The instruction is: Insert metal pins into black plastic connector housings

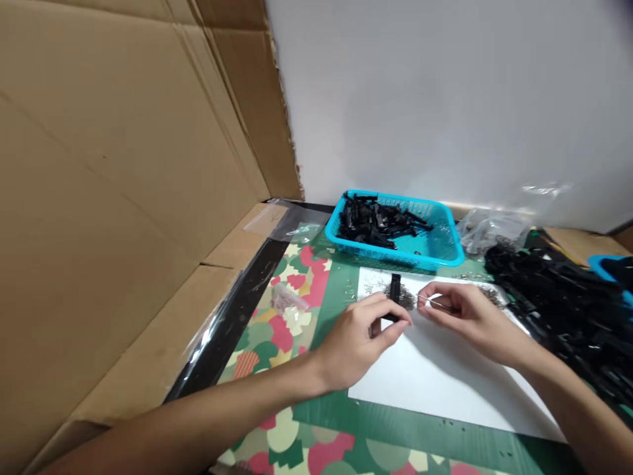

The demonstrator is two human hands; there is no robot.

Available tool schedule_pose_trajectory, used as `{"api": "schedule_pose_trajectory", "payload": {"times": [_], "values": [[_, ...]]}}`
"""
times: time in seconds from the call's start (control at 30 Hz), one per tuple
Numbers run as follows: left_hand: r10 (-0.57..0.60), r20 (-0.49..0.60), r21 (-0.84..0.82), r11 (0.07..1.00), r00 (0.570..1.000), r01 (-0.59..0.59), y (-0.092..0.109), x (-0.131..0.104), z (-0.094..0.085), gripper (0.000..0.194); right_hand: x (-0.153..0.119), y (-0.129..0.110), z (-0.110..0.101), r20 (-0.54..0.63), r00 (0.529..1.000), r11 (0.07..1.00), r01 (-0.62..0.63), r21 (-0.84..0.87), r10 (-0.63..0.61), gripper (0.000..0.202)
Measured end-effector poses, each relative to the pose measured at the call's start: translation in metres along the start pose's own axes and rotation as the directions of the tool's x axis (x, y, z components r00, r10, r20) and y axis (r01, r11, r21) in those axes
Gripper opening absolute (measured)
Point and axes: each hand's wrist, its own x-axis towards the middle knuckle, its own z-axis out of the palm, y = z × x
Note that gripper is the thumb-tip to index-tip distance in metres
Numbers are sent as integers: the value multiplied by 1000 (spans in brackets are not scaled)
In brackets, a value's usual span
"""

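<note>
Head: LH (359, 336) holds blk pc (390, 317), RH (462, 311) thin rod (431, 301).

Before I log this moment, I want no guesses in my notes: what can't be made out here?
All in the head view:
Black piece in the left hand: mostly hidden by the fingers.
Thin metal rod: rear end hidden by the right hand.
Metal bits on the white sheet: too small and heaped to count.
Right-hand blue basket: cut off by the right edge.
Clear bag: contents blurred.
</note>
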Motion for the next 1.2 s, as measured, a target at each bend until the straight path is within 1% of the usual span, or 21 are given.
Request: {"api": "schedule_pose_trajectory", "payload": {"times": [0.1, 0.23, 0.37, 0.47, 0.53, 0.7, 0.9, 1.0, 1.03, 1.07, 1.1, 1.13, 1.2], "values": [[-12, -13, -29, 999, 1000, 12, -2, -1, 3, 17, -9, -6, 12, 16, 999, 996, 38, 86, -39, 28], [-36, -18, -85, 996, 999, 34, -4, -2, 5, 19, -14, -12, 23, -26, 996, 990, 89, 109, -87, 28], [-25, -7, -82, 996, 1000, 24, -4, -3, 5, 19, -15, -11, 26, -107, 984, 988, 148, 48, -142, 30], [-40, 16, -135, 990, 999, 42, -5, -3, 6, 19, -16, -10, 28, -180, 970, 986, 165, -14, -165, 32], [-63, 23, -163, 984, 998, 66, -5, -3, 6, 22, -16, -12, 31, -208, 961, 983, 182, -30, -184, 33], [-108, 37, -173, 978, 993, 113, -4, -3, 5, 24, -16, -19, 36, -228, 934, 961, 263, -79, -275, 32], [-87, 50, -131, 987, 995, 93, -2, -3, 1, 25, -19, -11, 38, -206, 914, 933, 318, -171, -349, 19], [-55, 65, -98, 993, 996, 61, 1, -4, -4, 26, -19, -12, 41, -239, 877, 906, 379, -190, -417, 11], [-25, 83, -82, 996, 996, 32, 2, -4, -6, 26, -18, -13, 42, -260, 859, 895, 403, -192, -442, 8], [-13, 113, -70, 997, 994, 21, 2, -3, -7, 27, -17, -15, 43, -277, 840, 883, 428, -192, -467, 8], [-13, 144, -65, 998, 990, 23, 3, -3, -9, 27, -16, -17, 44, -289, 831, 879, 437, -191, -476, 8], [-12, 142, -72, 997, 990, 22, 3, -2, -10, 28, -14, -18, 45, -293, 827, 877, 441, -191, -480, 9], [-22, 140, -87, 996, 990, 35, 2, -1, -11, 29, -12, -20, 45, -276, 844, 887, 422, -187, -459, 11]]}}
